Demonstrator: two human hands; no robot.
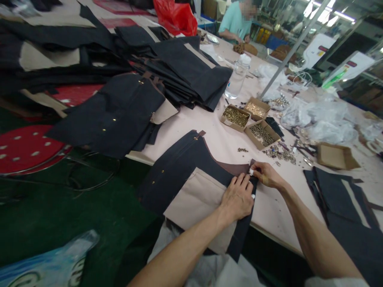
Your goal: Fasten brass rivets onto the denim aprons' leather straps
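Observation:
A dark fabric panel point(182, 159) with brown edge trim lies over the table edge and my lap. Sewn or laid on it is a beige fabric piece point(197, 195), and small brass-coloured studs show on its left part. My left hand point(237, 197) rests on the panel's right side, fingers laid out over the cloth. At the brown-trimmed upper right corner, my right hand point(266, 174) pinches the panel's edge between thumb and finger. White coverings show at some fingertips. Whether a small part is also between the right fingers is hidden.
Small cardboard boxes of metal fittings point(235, 118) stand beyond the panel, with loose hardware point(281, 154) beside them. Piles of dark panels point(191, 71) lie at the left, more point(341, 199) at the right. A plastic bottle point(237, 77) and metal pole point(295, 48) stand behind. Across the table sits a person point(236, 24).

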